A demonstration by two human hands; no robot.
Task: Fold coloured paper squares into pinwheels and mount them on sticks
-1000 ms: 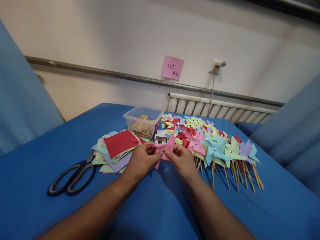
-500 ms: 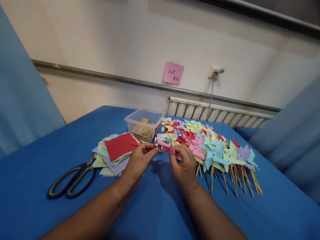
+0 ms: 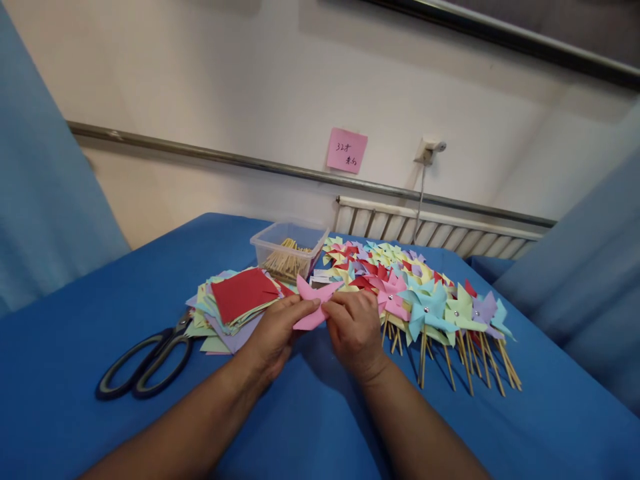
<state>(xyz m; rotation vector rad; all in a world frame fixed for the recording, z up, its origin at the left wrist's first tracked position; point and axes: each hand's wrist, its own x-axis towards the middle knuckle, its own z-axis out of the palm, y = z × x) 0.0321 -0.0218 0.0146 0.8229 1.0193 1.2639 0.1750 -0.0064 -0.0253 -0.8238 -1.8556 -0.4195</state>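
Between my two hands, above the table, is a pink paper pinwheel (image 3: 316,298) with folded blades and no stick visible on it. My left hand (image 3: 281,328) pinches its left side, the thumb lying on top near the centre. With curled fingers my right hand (image 3: 356,333) grips the right side, hiding that part of the paper. To the left lies a stack of coloured paper squares (image 3: 243,295), a red one on top. Many finished pinwheels on sticks (image 3: 427,310) lie close to the right of my right hand.
Large dark-handled scissors (image 3: 163,357) rest on the blue-covered table (image 3: 165,267), left of the paper. Behind my hands stands a clear plastic box (image 3: 261,245) of wooden sticks, with a small box (image 3: 320,279) partly hidden beside it. A radiator (image 3: 380,217) runs along the wall.
The pink pinwheel has turned, so its blades now face me more openly. Both hands have drawn closer together, with my left thumb now over the middle of the paper.
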